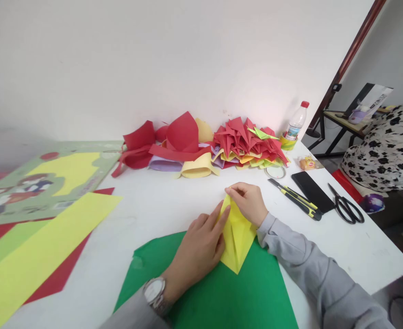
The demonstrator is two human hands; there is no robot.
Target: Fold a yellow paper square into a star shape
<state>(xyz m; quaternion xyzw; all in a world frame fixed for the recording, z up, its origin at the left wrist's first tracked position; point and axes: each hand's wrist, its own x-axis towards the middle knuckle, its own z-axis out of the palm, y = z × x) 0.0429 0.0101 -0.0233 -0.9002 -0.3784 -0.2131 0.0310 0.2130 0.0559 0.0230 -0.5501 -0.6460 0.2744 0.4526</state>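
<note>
Left hand [200, 242] — fingers slightly apart, on paper [243, 235] at ten o'clock; right hand [248, 201] — fingers pinching its twelve-o'clock end.

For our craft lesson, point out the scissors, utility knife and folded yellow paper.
Scissors [339, 199], head view: near the pivot.
Utility knife [297, 201], head view: handle.
Folded yellow paper [243, 230], head view: right flap.

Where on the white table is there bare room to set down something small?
White tabletop shows between the red sheet at left and the green sheet, and between the right sleeve and the scissors. The far edge is crowded with folded papers and a bottle.
</note>
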